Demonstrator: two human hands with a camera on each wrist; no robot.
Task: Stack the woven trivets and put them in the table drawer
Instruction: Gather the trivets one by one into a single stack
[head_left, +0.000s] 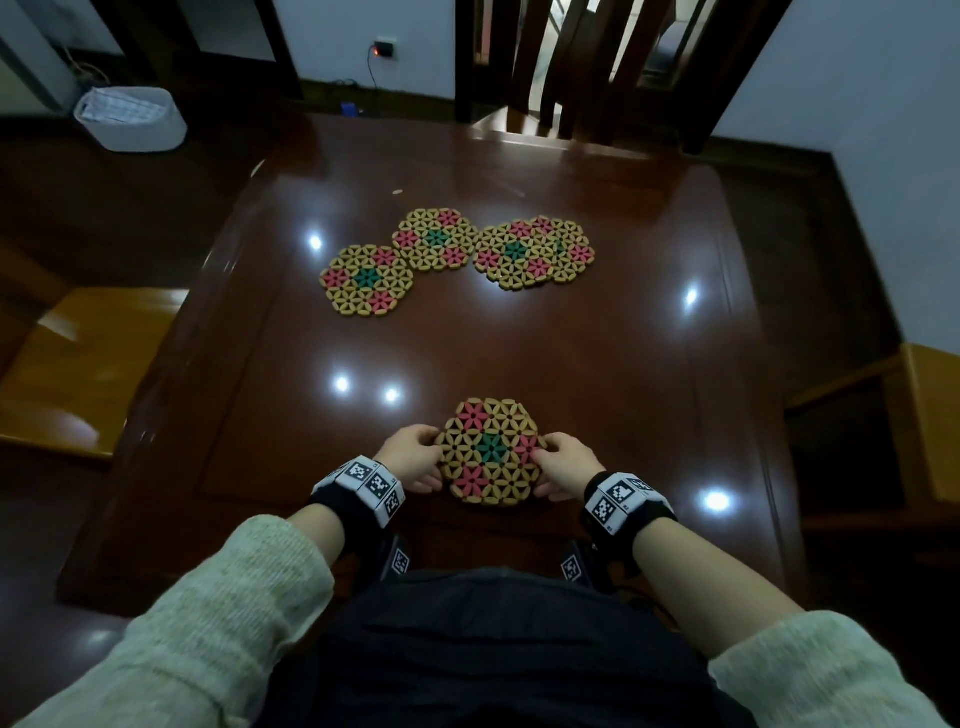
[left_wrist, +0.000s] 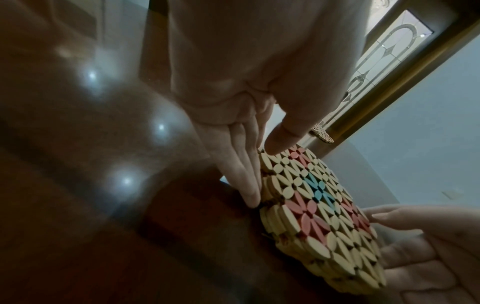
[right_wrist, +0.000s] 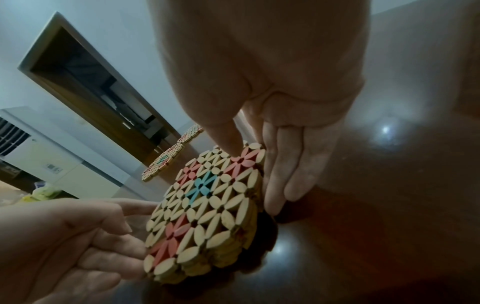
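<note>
A stack of woven hexagonal trivets (head_left: 491, 449) with pink and teal flowers lies near the front edge of the dark wooden table (head_left: 597, 364). My left hand (head_left: 410, 457) holds its left rim and my right hand (head_left: 566, 465) its right rim. In the left wrist view the left hand (left_wrist: 257, 164) has its thumb on the stack (left_wrist: 324, 205) and its straight fingers along the side. The right hand (right_wrist: 259, 174) grips the stack (right_wrist: 207, 205) the same way. Farther back lie a single trivet (head_left: 366, 280), a second trivet (head_left: 435, 240) and two overlapping trivets (head_left: 535, 252). No drawer is visible.
A dark wooden chair back (head_left: 571, 67) stands at the table's far side. Wooden stools sit to the left (head_left: 78, 364) and right (head_left: 930, 415). A white basket (head_left: 130, 119) is on the floor at the far left.
</note>
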